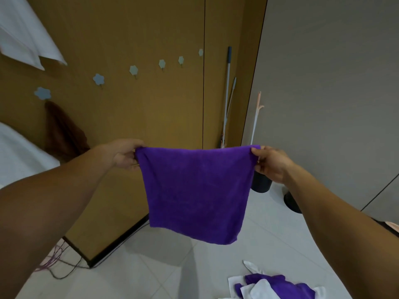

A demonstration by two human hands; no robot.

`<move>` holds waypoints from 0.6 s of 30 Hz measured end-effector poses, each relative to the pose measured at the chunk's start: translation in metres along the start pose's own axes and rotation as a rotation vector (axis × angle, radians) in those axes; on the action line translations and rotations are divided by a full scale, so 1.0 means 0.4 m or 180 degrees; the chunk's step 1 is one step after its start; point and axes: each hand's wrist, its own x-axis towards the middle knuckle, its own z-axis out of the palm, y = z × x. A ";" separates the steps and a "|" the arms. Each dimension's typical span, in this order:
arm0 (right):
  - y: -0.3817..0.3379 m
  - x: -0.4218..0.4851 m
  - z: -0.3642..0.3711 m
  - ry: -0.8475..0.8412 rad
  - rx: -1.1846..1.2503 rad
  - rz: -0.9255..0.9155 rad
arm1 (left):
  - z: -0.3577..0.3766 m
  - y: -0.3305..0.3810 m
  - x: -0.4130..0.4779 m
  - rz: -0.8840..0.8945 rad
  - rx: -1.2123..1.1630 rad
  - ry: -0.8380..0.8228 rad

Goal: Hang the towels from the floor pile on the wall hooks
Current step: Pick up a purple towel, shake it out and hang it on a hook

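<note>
Left hand [124,155] & right hand [269,164] pinch square purple microfibre towel [194,190] corners; best to bunch one corner, then loop it over free flower-shaped wall hook [98,79].

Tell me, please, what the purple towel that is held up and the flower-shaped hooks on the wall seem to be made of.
The purple towel looks like a soft, matte, slightly fuzzy cloth, perhaps microfibre: it hangs limp with no shine. The flower-shaped hooks look like pale, smooth plastic with a flat finish, though they are too small to be sure.
</note>
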 end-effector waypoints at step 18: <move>0.047 0.053 0.029 0.0942 -0.0542 -0.0022 | 0.033 0.002 0.054 0.1344 -0.0280 0.0634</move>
